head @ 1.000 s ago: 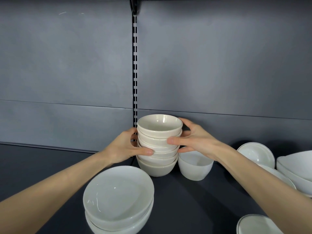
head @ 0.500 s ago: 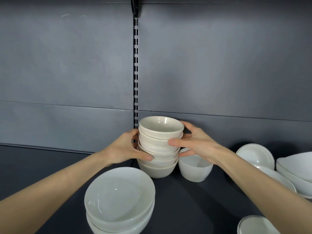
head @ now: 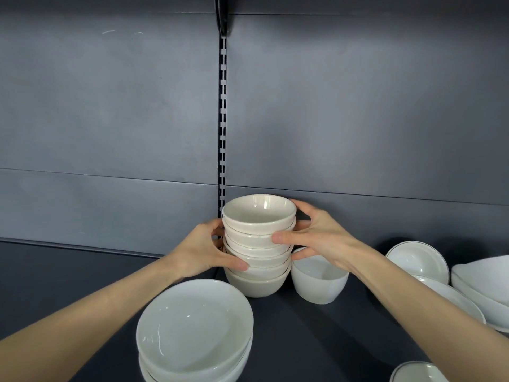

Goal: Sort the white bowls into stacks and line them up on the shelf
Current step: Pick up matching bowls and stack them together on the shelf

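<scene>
A stack of several small cream bowls [head: 259,244] stands on the dark shelf [head: 316,340] close to the back wall. My left hand [head: 202,250] grips the stack's left side, thumb on a lower bowl. My right hand [head: 316,235] grips its right side, thumb across an upper bowl's front. A stack of wider white bowls [head: 194,330] sits in front of it at the near left. A single white bowl [head: 318,279] stands just right of the cream stack, below my right wrist.
More white bowls lie at the right: a tilted one with a dark rim [head: 417,261], a wide shallow one [head: 451,299], large ones at the edge [head: 487,282], another at the bottom [head: 416,373]. A slotted upright [head: 222,119] runs up the grey back wall.
Both hands have stayed on the cream stack; the stack and hands sit almost where they were, with only a slight shift of the view.
</scene>
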`<control>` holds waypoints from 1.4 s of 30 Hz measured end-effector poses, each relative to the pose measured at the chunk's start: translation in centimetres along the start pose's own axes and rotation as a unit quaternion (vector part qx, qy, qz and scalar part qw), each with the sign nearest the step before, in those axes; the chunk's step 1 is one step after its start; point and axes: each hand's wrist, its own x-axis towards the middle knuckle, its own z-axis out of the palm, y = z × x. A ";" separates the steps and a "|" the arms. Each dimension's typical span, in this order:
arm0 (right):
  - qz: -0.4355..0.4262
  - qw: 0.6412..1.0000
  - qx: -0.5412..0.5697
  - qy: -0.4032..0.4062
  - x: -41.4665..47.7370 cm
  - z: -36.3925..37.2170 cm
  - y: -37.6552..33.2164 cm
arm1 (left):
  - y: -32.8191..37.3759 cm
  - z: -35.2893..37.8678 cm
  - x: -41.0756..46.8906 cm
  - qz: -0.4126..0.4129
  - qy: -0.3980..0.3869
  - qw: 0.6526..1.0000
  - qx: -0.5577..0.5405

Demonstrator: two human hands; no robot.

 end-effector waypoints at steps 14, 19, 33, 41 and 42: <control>0.005 1.000 0.004 -0.005 0.0 -0.1 0.4 | 0.0 -0.1 0.2 -0.012 -0.023 1.000 0.005; 0.011 1.000 0.004 -0.013 -0.1 -0.2 0.6 | 0.3 0.0 0.1 -0.012 -0.039 0.999 0.001; 0.024 0.999 0.017 -0.021 -0.3 -0.3 1.0 | 0.9 0.2 -0.4 -0.015 -0.032 0.999 -0.026; 0.028 0.999 0.007 -0.031 -0.3 -0.4 0.8 | 0.7 0.3 -0.6 -0.004 -0.042 0.998 -0.037; 0.029 0.999 0.001 -0.034 -0.3 -0.4 0.8 | 0.7 0.3 -0.5 -0.002 -0.043 0.998 -0.040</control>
